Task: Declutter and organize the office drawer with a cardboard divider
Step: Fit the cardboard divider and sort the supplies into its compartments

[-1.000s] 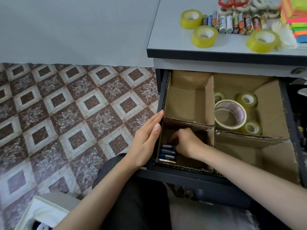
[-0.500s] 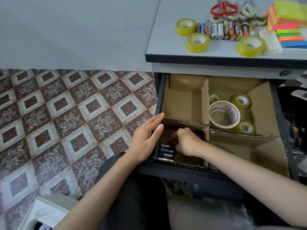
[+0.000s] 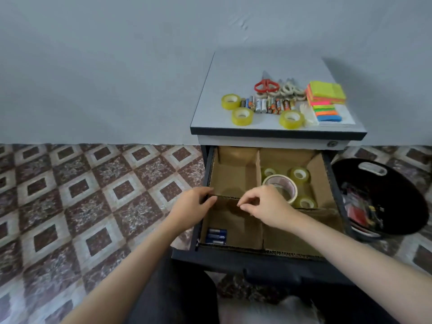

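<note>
The right forearm hides part of the front-right compartment, and what lies in the black bin [image 3: 409,206] is too blurred to name. An open drawer [image 3: 233,256] holds a cardboard divider [image 3: 258,164] of four compartments. Front-left: three blue batteries [image 3: 216,236]. Back-right: one large tape roll [image 3: 284,181] and three small yellow tape rolls [image 3: 300,174]. The left hand [image 3: 194,204] grips the drawer's left wall; the right hand [image 3: 266,206] hovers over the divider's cross wall, fingers loosely curled, nothing seen in them. On the worktop [image 3: 233,66]: three more yellow rolls [image 3: 242,116], red scissors [image 3: 266,86], sticky notes [image 3: 326,94].
</note>
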Tool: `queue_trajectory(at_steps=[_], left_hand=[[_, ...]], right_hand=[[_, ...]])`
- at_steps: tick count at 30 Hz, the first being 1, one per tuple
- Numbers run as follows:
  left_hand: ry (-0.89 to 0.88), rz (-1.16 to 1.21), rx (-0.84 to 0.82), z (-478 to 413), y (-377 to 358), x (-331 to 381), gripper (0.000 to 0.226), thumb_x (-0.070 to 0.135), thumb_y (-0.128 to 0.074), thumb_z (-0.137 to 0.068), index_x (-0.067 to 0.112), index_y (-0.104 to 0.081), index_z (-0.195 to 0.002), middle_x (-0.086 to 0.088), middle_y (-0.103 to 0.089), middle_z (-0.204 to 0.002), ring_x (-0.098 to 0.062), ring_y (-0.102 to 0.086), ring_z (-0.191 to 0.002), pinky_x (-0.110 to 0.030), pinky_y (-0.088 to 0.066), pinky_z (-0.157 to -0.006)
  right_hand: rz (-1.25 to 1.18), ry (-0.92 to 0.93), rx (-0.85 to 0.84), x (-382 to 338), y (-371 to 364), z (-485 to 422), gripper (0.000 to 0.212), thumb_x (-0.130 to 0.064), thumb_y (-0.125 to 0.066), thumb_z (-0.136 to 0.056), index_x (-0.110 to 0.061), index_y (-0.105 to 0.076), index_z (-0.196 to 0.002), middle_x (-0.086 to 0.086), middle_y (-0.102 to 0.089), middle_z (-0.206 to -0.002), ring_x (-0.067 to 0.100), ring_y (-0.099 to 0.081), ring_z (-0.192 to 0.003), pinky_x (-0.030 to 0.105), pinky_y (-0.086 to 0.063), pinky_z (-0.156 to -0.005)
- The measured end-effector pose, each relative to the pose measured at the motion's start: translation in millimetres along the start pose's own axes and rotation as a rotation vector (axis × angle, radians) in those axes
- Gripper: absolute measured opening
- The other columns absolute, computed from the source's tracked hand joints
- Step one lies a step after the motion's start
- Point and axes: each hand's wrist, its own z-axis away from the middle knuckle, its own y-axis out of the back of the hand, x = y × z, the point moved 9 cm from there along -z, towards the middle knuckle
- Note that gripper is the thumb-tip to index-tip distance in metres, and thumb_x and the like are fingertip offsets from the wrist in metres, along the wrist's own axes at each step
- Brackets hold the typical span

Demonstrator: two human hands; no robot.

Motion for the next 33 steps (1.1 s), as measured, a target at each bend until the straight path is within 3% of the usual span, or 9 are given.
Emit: queue_trajectory(at_steps=[2,7,10,12,18,25,29,33], left_hand=[[-0.045,-0.041,0.027,-5.5,14.0,15.7,0.034,0.029,-0.052,-0.095,0.017,-0.058,-0.126,0.002,-0.06,-0.126,-0.008,-0.053,-0.112,-0.012,-0.035,-0.085],[-0.187,-0.043,0.118,-29.1,49.6,65.8,0.018,0.023,-0.06,-0.091,0.019,-0.071,-0.105,0.006,-0.068,-0.104,0.001,-0.055,-0.089,-0.012,-0.044,-0.082],[-0.257,-0.068,0.154,-51.6,67.1,98.7,0.016,0.022,-0.06,-0.09,0.019,-0.072,-0.1,0.008,-0.068,-0.096,0.003,-0.055,-0.081,-0.003,-0.04,-0.07],[-0.292,-0.084,0.166,-67.2,76.6,118.3,0.016,0.021,-0.06,-0.09,0.017,-0.072,-0.1,0.008,-0.065,-0.095,0.001,-0.054,-0.082,-0.002,-0.037,-0.068],[-0.369,-0.19,0.213,-122.7,99.4,155.8,0.016,0.023,-0.063,-0.088,0.016,-0.072,-0.099,0.002,-0.068,-0.102,-0.007,-0.054,-0.09,-0.018,-0.038,-0.08],[-0.286,-0.429,0.103,-191.7,105.7,161.8,0.035,0.014,-0.053,-0.091,0.02,-0.057,-0.126,-0.001,-0.057,-0.126,-0.018,-0.047,-0.118,-0.026,-0.035,-0.092],[-0.272,-0.555,0.023,-214.9,99.7,157.0,0.04,0.022,-0.056,-0.092,0.024,-0.05,-0.131,-0.005,-0.053,-0.128,-0.02,-0.045,-0.119,-0.027,-0.035,-0.09],[-0.296,-0.577,-0.052,-226.3,88.5,153.7,0.041,0.021,-0.062,-0.088,0.021,-0.054,-0.128,0.003,-0.058,-0.127,-0.017,-0.047,-0.117,-0.023,-0.034,-0.083]], right_hand=[[-0.003,0.027,0.086,-6.1,28.8,1.9,0.012,-0.018,-0.064,-0.088,-0.017,-0.075,-0.093,-0.007,-0.069,-0.088,-0.006,-0.054,-0.07,0.005,-0.039,-0.069],[0.04,0.038,0.255,-5.2,100.5,-8.8,0.012,-0.018,-0.064,-0.087,-0.016,-0.075,-0.091,-0.008,-0.066,-0.082,-0.007,-0.053,-0.069,0.004,-0.035,-0.064],[0.063,0.014,0.346,4.0,143.5,-20.2,0.012,-0.017,-0.064,-0.087,-0.014,-0.075,-0.09,-0.003,-0.069,-0.085,-0.002,-0.054,-0.07,0.007,-0.037,-0.064],[0.092,-0.015,0.394,11.7,168.3,-30.3,0.012,-0.017,-0.064,-0.087,-0.012,-0.074,-0.091,-0.001,-0.069,-0.089,0.006,-0.056,-0.078,0.017,-0.04,-0.07],[0.194,-0.064,0.437,27.7,218.2,-71.1,0.005,-0.02,-0.071,-0.08,-0.016,-0.072,-0.081,0.001,-0.071,-0.089,0.018,-0.062,-0.086,0.03,-0.047,-0.075],[0.345,-0.105,0.329,40.5,238.0,-119.7,0.024,-0.008,-0.065,-0.081,-0.015,-0.071,-0.103,0.004,-0.068,-0.107,0.02,-0.061,-0.1,0.029,-0.048,-0.084],[0.395,-0.123,0.272,49.7,239.6,-133.9,0.033,-0.007,-0.068,-0.079,-0.017,-0.069,-0.111,0.003,-0.066,-0.114,0.019,-0.059,-0.104,0.027,-0.046,-0.084],[0.424,-0.12,0.204,51.3,235.3,-143.9,0.041,-0.015,-0.076,-0.075,-0.019,-0.067,-0.116,0.001,-0.064,-0.118,0.018,-0.056,-0.108,0.029,-0.046,-0.087]])
